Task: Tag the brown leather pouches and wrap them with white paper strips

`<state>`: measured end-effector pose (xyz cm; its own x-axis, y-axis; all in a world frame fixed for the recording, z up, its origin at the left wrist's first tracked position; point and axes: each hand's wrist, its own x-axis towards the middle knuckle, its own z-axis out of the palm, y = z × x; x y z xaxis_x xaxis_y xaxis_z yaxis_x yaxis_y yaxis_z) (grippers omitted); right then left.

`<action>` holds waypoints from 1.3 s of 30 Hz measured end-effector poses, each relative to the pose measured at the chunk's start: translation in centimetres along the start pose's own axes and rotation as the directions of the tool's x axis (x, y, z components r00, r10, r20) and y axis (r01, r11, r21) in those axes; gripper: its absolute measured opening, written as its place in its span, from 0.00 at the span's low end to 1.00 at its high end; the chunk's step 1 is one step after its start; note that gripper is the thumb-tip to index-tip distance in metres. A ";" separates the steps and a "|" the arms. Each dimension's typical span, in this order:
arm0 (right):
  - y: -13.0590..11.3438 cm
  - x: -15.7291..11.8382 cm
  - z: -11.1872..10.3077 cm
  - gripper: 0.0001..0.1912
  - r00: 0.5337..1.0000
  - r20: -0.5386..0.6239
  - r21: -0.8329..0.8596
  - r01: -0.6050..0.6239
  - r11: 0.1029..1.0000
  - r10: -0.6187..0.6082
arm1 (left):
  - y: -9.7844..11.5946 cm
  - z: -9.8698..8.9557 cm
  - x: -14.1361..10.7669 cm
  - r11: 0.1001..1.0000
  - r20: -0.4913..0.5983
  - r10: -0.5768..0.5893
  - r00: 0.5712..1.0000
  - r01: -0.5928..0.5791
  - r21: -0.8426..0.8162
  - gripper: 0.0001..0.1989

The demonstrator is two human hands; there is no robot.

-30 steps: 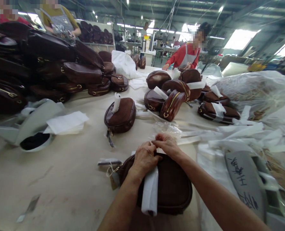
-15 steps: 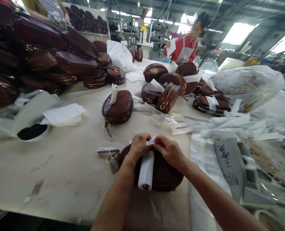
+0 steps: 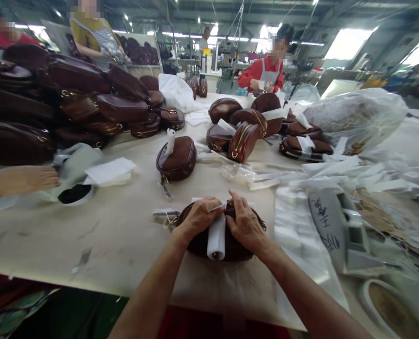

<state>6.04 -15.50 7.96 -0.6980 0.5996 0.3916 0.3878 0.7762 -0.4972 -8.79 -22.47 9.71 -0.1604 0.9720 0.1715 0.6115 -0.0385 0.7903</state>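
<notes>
A dark brown handbag (image 3: 198, 246) lies on the table in front of me, with a white foam-wrapped roll (image 3: 216, 241) standing out from its near side toward me. My left hand (image 3: 204, 215) is over the bag's top, thumb and fingers closed on a small white strip (image 3: 219, 206). On the right of the roll, my right hand (image 3: 243, 220) rests on the bag with its fingers stretched out and the thumb apart. A wrapped tag (image 3: 165, 213) hangs off the bag's left end. My hands cover much of the bag's top edge.
Brown handbags (image 3: 124, 107) are piled at the back left; several more (image 3: 243, 141) stand ahead. A co-worker's hand (image 3: 41, 180) reaches in from the left near white sheets (image 3: 110, 171). On the right lie white strips (image 3: 322, 176) and a grey tape dispenser (image 3: 331, 226). People stand behind the table.
My right hand has let go of the white strip and its fingers have spread on the bag. A co-worker's hand has come in at the left. The view has shifted slightly.
</notes>
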 end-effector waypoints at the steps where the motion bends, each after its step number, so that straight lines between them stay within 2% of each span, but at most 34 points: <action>1: 0.0 0.0 0.0 0.36 1.000 0.002 -0.002 -0.006 1.000 0.006 | 0.1 0.0 -0.6 1.000 -0.003 0.017 1.000 -0.017 0.019 0.08; 4: 0.0 0.1 0.2 0.35 0.999 0.032 -0.011 -0.032 0.999 0.032 | 0.2 0.2 -2.2 0.992 -0.049 0.085 0.995 -0.080 0.101 0.12; 6: 0.1 0.3 0.3 0.33 0.997 0.043 -0.008 -0.056 0.998 0.056 | 0.4 0.1 -3.2 0.980 -0.039 0.141 0.989 -0.134 0.147 0.13; 8: 0.2 0.4 0.2 0.30 0.997 0.031 0.016 -0.069 0.997 0.069 | 0.7 -0.4 -4.2 0.971 0.035 0.175 0.984 -0.178 0.159 0.14; 10: 0.3 0.3 -0.4 0.26 0.999 0.014 0.076 -0.050 0.996 0.049 | 1.0 -1.2 -5.2 0.962 0.160 0.186 0.969 -0.213 0.170 0.16; 11: 0.4 0.2 -0.9 0.22 1.000 0.015 0.121 -0.023 0.992 0.022 | 1.1 -1.5 -5.6 0.954 0.229 0.193 0.954 -0.237 0.183 0.21; 13: 0.4 -0.3 -2.2 0.15 0.996 0.050 0.209 0.064 0.976 -0.076 | 0.9 -1.9 -6.3 0.925 0.339 0.221 0.914 -0.306 0.224 0.39; 14: 0.5 -0.7 -2.9 0.12 0.987 0.079 0.235 0.121 0.964 -0.143 | 0.6 -1.9 -6.5 0.905 0.358 0.242 0.902 -0.343 0.252 0.46; 15: 0.4 -1.3 -3.5 0.12 0.970 0.112 0.242 0.184 0.953 -0.215 | 0.2 -1.7 -6.6 0.882 0.355 0.269 0.895 -0.377 0.283 0.48; 18: 0.2 -3.1 -4.5 0.27 0.895 0.216 0.127 0.371 0.920 -0.391 | -0.8 -0.8 -6.8 0.794 0.308 0.363 0.879 -0.465 0.392 0.38; 20: -0.1 -4.2 -4.2 0.34 0.865 0.271 -0.018 0.443 0.896 -0.422 | -1.1 -0.4 -6.7 0.721 0.322 0.401 0.858 -0.512 0.467 0.31; 23: -0.2 -5.2 -3.2 0.32 0.843 0.321 -0.187 0.504 0.843 -0.432 | -1.2 -0.2 -6.7 0.610 0.370 0.420 0.828 -0.560 0.561 0.24; 26: 0.5 -5.9 -1.9 0.31 0.813 0.308 -0.252 0.571 0.781 -0.494 | -1.7 0.3 -6.9 0.486 0.375 0.488 0.788 -0.602 0.634 0.21; 30: 1.9 -6.5 -0.7 0.29 0.795 0.236 -0.291 0.606 0.740 -0.559 | -2.4 1.5 -7.3 0.388 0.322 0.571 0.755 -0.594 0.705 0.21; 33: 2.5 -6.7 -0.5 0.31 0.786 0.250 -0.277 0.617 0.736 -0.565 | -2.1 1.7 -7.4 0.360 0.333 0.581 0.743 -0.602 0.713 0.22; 36: 2.4 -6.7 -1.2 0.33 0.768 0.307 -0.232 0.634 0.738 -0.563 | -1.6 1.4 -7.4 0.348 0.332 0.600 0.728 -0.611 0.711 0.25; 39: 2.1 -6.2 -2.9 0.33 0.741 0.357 -0.126 0.641 0.757 -0.569 | -1.8 1.6 -7.4 0.337 0.319 0.604 0.731 -0.596 0.729 0.28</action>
<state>12.95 -17.00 6.76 -0.9526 -0.0666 0.2967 -0.0782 0.9966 -0.0273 -7.45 -29.24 6.06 0.4991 0.7610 0.4146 0.8662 -0.4239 -0.2647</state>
